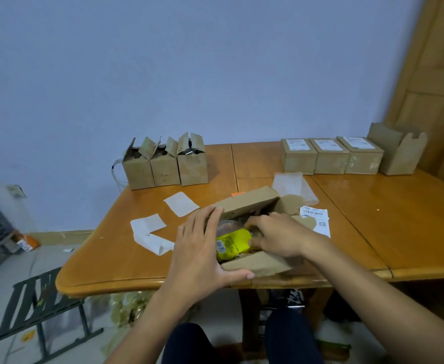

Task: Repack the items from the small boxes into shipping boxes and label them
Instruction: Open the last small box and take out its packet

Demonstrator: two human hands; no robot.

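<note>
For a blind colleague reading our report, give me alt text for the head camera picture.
A person's right hand grips a yellow-labelled jar inside an open cardboard box on a wooden table, while the left hand presses the box's side. Three open small boxes stand at back left; three sealed, labelled boxes at back right.

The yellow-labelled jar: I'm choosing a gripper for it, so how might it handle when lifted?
The jar seems to be clear glass, so it is probably rigid, slick and breakable. It looks round-bodied and lies tilted in the box, so it would likely roll on a bare table.
</note>
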